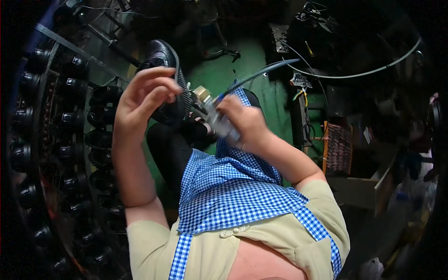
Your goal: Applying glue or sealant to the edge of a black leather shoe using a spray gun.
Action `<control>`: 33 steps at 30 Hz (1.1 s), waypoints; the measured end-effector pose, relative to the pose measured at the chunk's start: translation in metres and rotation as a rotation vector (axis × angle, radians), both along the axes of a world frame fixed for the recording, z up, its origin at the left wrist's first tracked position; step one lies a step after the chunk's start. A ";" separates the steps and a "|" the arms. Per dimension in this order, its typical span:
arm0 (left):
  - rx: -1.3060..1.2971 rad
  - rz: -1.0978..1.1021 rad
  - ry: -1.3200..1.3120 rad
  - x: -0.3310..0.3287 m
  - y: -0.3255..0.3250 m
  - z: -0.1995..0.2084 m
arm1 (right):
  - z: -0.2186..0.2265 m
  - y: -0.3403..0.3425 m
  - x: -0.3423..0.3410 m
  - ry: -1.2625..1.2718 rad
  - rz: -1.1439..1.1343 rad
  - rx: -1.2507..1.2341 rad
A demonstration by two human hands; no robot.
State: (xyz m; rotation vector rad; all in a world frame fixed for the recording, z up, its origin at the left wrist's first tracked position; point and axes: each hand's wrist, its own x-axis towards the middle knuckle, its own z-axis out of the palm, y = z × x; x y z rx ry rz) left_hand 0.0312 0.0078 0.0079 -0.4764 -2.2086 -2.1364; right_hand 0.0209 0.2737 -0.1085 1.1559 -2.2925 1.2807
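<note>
My right hand [247, 119] is wrapped round a silver, gun-shaped tool [218, 120] with a brass-coloured tip [201, 93], blurred in places. A blue-grey hose [266, 71] runs from it up to the right. My left hand [147, 95] is raised at the left, thumb and fingertips pinched together. Between them is a thin dark wire-like piece [187, 91] that reaches to the brass tip. Behind the left fingers stands a black shoe [158, 53], its textured sole turned right; the hand partly covers it, and what supports it I cannot tell.
Racks of black shoes [70, 119] line the left side beside a metal rail [70, 46]. A pale hose [364, 76] curves across the upper right. At the right are a woven-backed chair-like piece [338, 147] and a cardboard box [354, 191]. The floor [205, 70] is green.
</note>
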 end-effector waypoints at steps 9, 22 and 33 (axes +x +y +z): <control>-1.181 0.653 0.423 0.065 -0.009 -0.069 | -0.073 -0.039 -0.019 -0.557 -0.129 -0.015; -1.003 0.397 0.282 0.048 0.011 -0.050 | -0.123 -0.059 -0.062 -0.054 -0.100 0.497; -0.189 -0.310 -0.096 0.071 0.019 -0.062 | -0.079 -0.019 -0.045 -0.079 -0.080 0.148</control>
